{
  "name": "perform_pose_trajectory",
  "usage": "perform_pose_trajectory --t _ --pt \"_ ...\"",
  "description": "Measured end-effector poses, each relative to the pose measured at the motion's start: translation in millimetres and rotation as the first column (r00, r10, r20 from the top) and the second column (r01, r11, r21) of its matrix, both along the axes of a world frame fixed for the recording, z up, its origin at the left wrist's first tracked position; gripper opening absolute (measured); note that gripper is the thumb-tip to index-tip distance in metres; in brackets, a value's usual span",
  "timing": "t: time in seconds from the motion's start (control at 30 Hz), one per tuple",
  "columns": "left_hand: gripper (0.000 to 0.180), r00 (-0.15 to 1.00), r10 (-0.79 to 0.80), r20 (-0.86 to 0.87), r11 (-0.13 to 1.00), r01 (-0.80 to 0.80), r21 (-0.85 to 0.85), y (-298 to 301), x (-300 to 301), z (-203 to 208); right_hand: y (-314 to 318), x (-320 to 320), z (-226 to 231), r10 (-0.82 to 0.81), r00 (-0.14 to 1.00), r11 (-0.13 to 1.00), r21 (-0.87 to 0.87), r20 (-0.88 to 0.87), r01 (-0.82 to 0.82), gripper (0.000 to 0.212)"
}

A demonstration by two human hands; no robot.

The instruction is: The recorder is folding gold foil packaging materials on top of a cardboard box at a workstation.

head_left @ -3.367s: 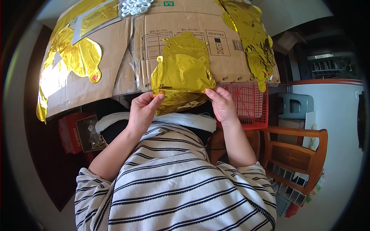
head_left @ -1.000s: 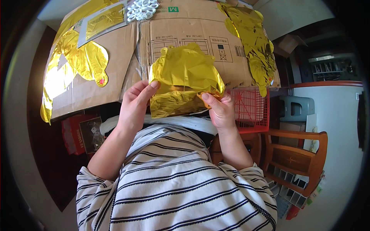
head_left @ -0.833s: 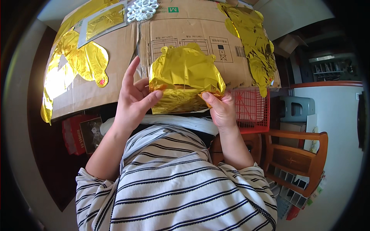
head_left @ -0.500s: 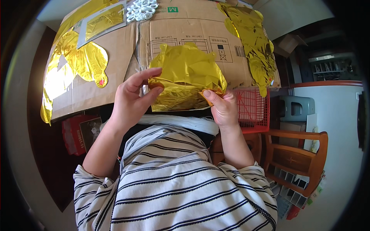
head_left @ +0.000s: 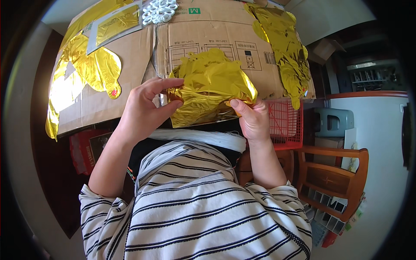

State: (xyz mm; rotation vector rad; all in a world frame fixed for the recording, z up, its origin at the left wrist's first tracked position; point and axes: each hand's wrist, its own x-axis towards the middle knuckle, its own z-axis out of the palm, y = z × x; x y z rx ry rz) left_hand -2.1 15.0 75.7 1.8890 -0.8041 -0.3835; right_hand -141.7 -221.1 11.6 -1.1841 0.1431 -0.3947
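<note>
A crumpled, flat gold foil balloon (head_left: pixel 212 80) is stretched between my two hands above the near edge of the cardboard. My right hand (head_left: pixel 253 121) pinches its lower right corner, thumb on top and fingers behind. At the left edge, my left hand (head_left: pixel 149 104) holds the foil at the thumb tip; its index finger stands apart from the thumb, and the other fingertips are hidden. Another flat gold foil balloon (head_left: pixel 97 65), with a small red spot at its tip, lies on the left. More gold foil balloons (head_left: pixel 284 47) lie in a pile on the right.
Flattened cardboard (head_left: pixel 134 86) covers the work surface. At its far side are a clear package (head_left: pixel 115 26) with gold foil and a bunch of white rings (head_left: pixel 160 11). A red plastic basket (head_left: pixel 286 123), a wooden chair (head_left: pixel 331 173) and a grey stool (head_left: pixel 333 121) stand at right.
The foil in my hands has creased, its far edge changing shape. My right hand has shifted slightly right; the left thumb and index finger remain apart.
</note>
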Motion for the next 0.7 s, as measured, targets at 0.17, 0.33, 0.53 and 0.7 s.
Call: perform_pose_trajectory --t 0.17,0.33,0.53,0.7 --pt "0.040 1.000 0.008 -0.004 1.000 -0.008 0.021 1 1 3 3 2 3 -0.004 1.000 1.000 -0.005 0.018 0.004 0.027" --pt "0.034 0.999 0.025 0.023 0.998 -0.027 0.060 -1 2 12 2 2 7 -0.010 1.000 1.000 -0.026 0.005 0.010 0.028" --pt "0.029 0.998 0.043 0.036 0.998 -0.045 0.049 -2 4 24 6 11 26 -0.046 0.996 0.998 -0.047 0.076 0.050 0.025" --pt "0.028 0.981 0.039 0.192 0.998 -0.030 -0.051 -7 20 38 -4 28 48 -0.048 0.982 0.992 -0.110 0.181 0.069 0.024"
